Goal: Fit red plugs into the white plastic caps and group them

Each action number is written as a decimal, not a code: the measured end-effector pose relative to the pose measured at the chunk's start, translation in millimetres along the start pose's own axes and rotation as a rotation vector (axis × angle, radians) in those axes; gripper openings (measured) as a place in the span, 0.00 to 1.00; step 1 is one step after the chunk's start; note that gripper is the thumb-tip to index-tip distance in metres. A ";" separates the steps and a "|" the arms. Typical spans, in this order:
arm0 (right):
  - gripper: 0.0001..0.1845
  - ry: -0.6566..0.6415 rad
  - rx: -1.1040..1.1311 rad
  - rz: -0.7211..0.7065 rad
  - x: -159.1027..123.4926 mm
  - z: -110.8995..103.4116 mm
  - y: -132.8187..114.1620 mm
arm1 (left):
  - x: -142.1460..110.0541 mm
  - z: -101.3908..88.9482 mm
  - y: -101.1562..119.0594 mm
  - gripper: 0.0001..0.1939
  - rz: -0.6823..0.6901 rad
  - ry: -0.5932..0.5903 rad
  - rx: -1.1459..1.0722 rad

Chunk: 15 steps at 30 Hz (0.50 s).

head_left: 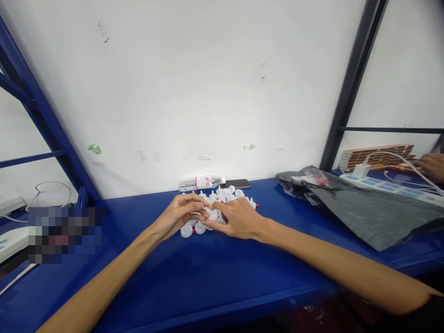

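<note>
Head view. Both hands meet over a heap of small white round plastic caps (222, 203) lying on the blue bench top (208, 273), just in front of a clear plastic water bottle (201, 182) that lies on its side against the white wall.

The left hand (180, 213) has its fingers curled narrow around one white cap (212, 214) at the near edge of the heap. The right hand (237, 217) lies flat over the heap, its fingertips pinching the same piece from the other side.

Judged step: fitting or separating a single cap held between the two hands. The next move calls for a firm pinch and fine alignment, since the pieces are small and loosely piled.

The caps look smooth, light and alike; some show a red part. Their detail is too small to tell.

Just right of the bottle lies a dark phone (237, 183); well to the right, a crumpled black plastic bag (374, 212).
</note>
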State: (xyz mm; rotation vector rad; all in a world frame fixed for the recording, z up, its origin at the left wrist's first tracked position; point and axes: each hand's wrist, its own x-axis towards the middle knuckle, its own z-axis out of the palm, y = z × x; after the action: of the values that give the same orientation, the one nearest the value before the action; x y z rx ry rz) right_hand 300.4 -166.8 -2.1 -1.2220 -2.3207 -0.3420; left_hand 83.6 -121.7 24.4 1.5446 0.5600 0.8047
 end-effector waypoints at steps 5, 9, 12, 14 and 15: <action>0.34 0.009 -0.007 0.016 -0.5 -0.2 -1.0 | -0.3 -1.2 -2.0 0.10 0.001 0.029 0.020; 0.33 -0.010 -0.006 0.019 -0.2 0.1 0.6 | -0.7 0.1 -2.8 0.12 0.002 0.051 0.042; 0.32 -0.031 -0.009 0.033 0.4 0.0 1.3 | -0.9 2.5 -2.1 0.12 0.008 0.065 0.069; 0.32 -0.048 -0.013 0.043 0.9 -0.7 0.8 | -0.9 3.6 -1.8 0.12 0.012 0.070 0.093; 0.32 -0.057 -0.019 0.046 1.1 -1.3 0.2 | -0.9 3.7 -1.9 0.12 0.013 0.070 0.106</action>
State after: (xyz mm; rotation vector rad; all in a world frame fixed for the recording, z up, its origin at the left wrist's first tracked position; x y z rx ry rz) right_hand 300.5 -166.5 -0.4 -1.3078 -2.3382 -0.3178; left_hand 86.1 -124.5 22.3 1.6231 0.6532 0.8528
